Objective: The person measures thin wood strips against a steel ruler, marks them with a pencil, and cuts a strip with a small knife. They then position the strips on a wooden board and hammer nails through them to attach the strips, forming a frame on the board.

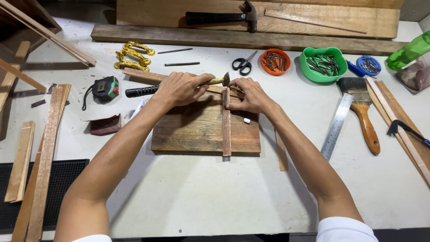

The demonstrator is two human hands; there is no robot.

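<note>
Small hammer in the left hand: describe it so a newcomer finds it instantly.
Start at the brown wooden board mid-table, crossed by a thin upright strip. At the strip's top end, the left hand grips the small hammer. Unlike the black claw hammer lying untouched on the far planks, it is brass-necked.

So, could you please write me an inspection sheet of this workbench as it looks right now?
Surface: pale worktable, dusty, with a black mat at its near left corner.
Job's things: wooden board with a thin strip lying across it; small hammer.
Clutter: tape measure, scissors, orange bowl and green bowl of nails, paintbrush, steel ruler, brass handles, claw hammer.
Grippers: left hand grips the small hammer; right hand presses the strip's far end.
Cables: nothing seen.
Surroundings: planks at the back, wood offcuts at left.
</note>
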